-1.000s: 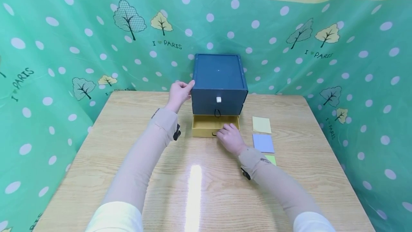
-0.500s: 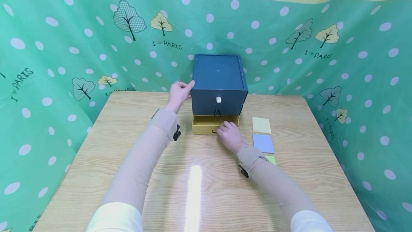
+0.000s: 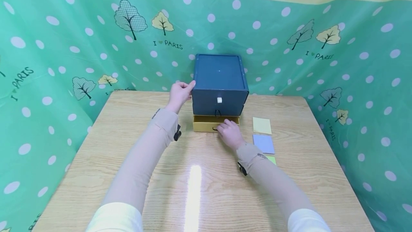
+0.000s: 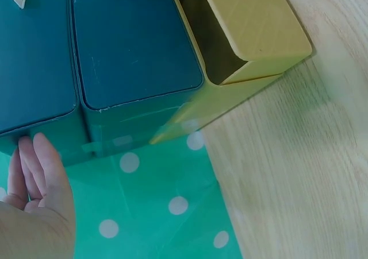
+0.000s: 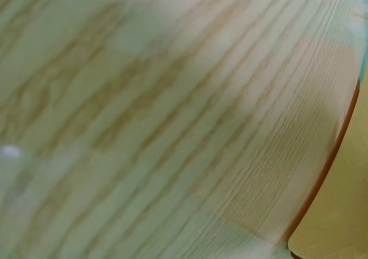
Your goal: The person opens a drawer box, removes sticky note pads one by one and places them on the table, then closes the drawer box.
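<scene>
A small drawer cabinet (image 3: 219,71) with a blue top and blue upper drawers stands at the back of the table. Its yellow bottom drawer (image 3: 202,127) is partly pulled out, with a dark loop on its front. My left hand (image 3: 179,95) rests at the cabinet's upper left side; in the left wrist view its fingers (image 4: 46,161) lie nearly straight against the blue wall. Over the right part of the yellow drawer's front, my right hand (image 3: 230,134) presses with lightly bent fingers. In the right wrist view only table and a yellow edge show; the hand is out of frame.
Right of the cabinet lie a pale yellow sticky note pad (image 3: 262,125), a blue one (image 3: 263,144) and a green one (image 3: 271,159), the last partly hidden by my right sleeve. A green dotted curtain (image 3: 128,63) hangs behind the wooden table (image 3: 128,128).
The yellow drawer has slid further into the cabinet, away from me, with my right hand moving along with it. My left hand has stayed at the cabinet's side.
</scene>
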`<state>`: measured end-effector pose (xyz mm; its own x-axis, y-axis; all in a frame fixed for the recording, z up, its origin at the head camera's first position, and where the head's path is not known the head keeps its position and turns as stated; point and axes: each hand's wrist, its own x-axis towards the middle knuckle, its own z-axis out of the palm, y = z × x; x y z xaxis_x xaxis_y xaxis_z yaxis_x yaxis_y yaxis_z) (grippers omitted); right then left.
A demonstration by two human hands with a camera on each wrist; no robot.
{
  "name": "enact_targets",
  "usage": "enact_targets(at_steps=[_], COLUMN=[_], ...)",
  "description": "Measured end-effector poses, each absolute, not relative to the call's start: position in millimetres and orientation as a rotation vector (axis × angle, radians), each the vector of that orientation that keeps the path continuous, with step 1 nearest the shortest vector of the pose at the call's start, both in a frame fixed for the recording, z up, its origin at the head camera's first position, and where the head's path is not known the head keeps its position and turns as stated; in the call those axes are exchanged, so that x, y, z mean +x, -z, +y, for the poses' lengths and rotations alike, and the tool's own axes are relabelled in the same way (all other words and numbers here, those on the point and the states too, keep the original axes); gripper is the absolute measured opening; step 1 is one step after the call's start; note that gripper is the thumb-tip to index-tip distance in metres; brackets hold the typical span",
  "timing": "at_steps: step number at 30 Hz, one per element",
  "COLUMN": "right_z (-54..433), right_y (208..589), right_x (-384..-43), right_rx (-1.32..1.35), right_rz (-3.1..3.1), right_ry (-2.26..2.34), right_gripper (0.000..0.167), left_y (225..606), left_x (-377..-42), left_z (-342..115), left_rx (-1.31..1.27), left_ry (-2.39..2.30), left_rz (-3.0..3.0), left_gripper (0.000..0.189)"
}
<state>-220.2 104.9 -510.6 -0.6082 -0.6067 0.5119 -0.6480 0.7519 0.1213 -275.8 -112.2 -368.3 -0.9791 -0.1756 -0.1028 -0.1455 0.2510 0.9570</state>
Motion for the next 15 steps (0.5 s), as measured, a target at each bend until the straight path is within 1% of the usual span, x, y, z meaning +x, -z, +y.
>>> enact_targets(at_steps=[15], right_z=[104.1], right_y=[511.0], right_x=[-222.8], right_rx=[0.915], right_rz=[-2.433], right_ry=[-0.122], right_gripper=[0.007], left_y=[368.6], left_x=[-275.4], left_z=[-111.4], left_rx=[0.329], left_ry=[1.904], left_rz=[-2.456], left_gripper=[0.037])
